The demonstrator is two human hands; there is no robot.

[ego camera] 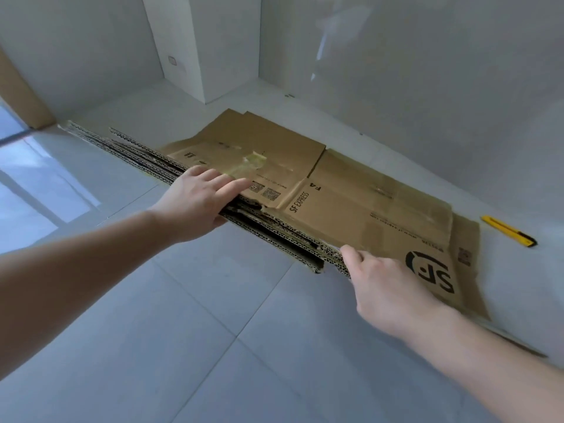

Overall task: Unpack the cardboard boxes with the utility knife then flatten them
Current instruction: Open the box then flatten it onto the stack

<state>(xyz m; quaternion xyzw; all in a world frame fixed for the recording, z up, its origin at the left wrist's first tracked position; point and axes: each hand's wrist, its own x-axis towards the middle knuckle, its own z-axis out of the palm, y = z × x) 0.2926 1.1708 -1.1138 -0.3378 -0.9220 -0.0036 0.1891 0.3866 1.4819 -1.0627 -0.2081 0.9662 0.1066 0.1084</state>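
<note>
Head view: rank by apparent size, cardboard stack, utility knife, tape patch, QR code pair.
1. Cardboard stack, by far the largest.
2. Utility knife.
3. Tape patch and QR code pair: these look about alike, so no ranking between them. The knife is long but thin, so its lead over them is unsure.

Both arms reach forward to the stack of flattened cardboard boxes [351, 203], left hand [195, 206] gripping its near edge, right hand [384, 285] pinching its near corner.

The left hand [195, 203] hides its thumb under the stacked flattened boxes [351, 203]. The right hand [387, 288] curls its fingertips out of sight. Small print and QR codes [264, 190] are unreadably blurred.
</note>
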